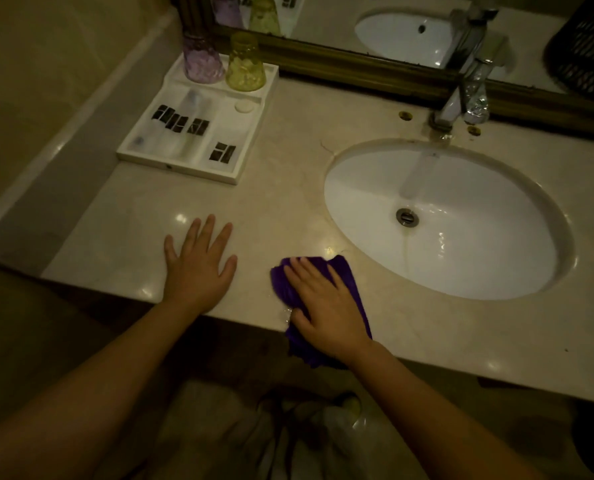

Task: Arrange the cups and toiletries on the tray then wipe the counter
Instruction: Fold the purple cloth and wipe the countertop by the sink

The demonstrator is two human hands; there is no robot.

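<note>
wipe step, tray part looks done: purple cup and yellow cup upside down on tray, toiletries in it. right hand flat, pressing purple cloth on counter front edge; left hand splayed, empty. next: sweep toward sink.

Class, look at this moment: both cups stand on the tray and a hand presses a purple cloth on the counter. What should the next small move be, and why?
Probably sweep the purple cloth leftward along the counter, toward the resting left hand. The right hand already presses it flat near the front edge beside the sink, and the white tray looks arranged, so wiping is what remains.
</note>
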